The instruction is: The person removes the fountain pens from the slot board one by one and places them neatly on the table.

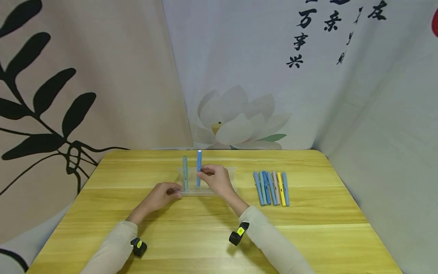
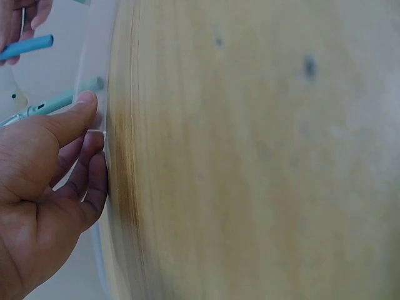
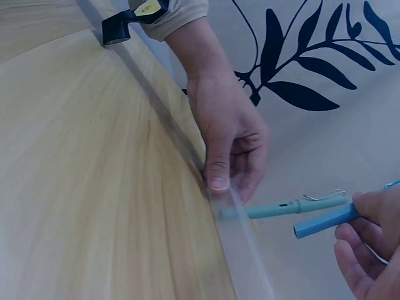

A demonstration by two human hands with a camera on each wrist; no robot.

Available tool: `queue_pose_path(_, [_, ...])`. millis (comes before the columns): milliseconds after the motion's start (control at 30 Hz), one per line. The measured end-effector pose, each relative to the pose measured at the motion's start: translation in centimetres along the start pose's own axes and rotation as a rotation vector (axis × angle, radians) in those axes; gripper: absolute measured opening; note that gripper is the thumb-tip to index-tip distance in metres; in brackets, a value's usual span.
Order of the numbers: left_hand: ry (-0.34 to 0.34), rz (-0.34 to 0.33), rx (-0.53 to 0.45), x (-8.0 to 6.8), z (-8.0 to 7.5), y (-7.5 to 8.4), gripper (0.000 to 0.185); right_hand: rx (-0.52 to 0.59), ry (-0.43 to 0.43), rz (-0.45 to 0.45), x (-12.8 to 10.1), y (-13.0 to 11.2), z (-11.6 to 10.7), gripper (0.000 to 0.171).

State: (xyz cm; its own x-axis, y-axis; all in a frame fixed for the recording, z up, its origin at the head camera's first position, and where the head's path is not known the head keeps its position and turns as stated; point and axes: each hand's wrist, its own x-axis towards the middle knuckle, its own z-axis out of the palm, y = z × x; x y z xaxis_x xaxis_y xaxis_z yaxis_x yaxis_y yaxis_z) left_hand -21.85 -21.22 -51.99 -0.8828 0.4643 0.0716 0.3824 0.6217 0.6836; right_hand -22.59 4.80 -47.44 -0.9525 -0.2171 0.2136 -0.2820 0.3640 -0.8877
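Note:
A clear plastic pen stand (image 1: 205, 193) sits near the middle of the table, and a light-green pen (image 1: 185, 171) stands upright at its left end. My left hand (image 1: 163, 196) pinches the stand's left end between thumb and fingers; the left wrist view shows the thumb (image 2: 84, 103) on its edge. A blue pen (image 1: 199, 167) is upright in my right hand (image 1: 216, 178), pinched by thumb and fingers just right of the green one. In the right wrist view, the lower end of the blue pen (image 3: 322, 223) is free, apart from the stand (image 3: 240, 250).
To the right on the wooden table (image 1: 308, 236) lies a row of several pens, blue, green, pinkish and one yellow pen (image 1: 281, 189). A printed cloth (image 1: 239, 76) hangs behind the table's back edge. Each wrist wears a black camera (image 1: 138, 247).

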Motion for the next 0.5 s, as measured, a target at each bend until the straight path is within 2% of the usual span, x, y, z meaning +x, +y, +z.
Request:
queue_pose_path(300, [0.003,0.013,0.001,-0.2,0.0,0.0,0.021,-0.019,0.039,-0.034,-1.0,0.0,-2.6,0.025])
queue_pose_path(500, [0.003,0.007,0.000,-0.1,0.0,-0.1,0.021,0.001,0.068,-0.010,-1.8,0.0,-4.3,0.025])
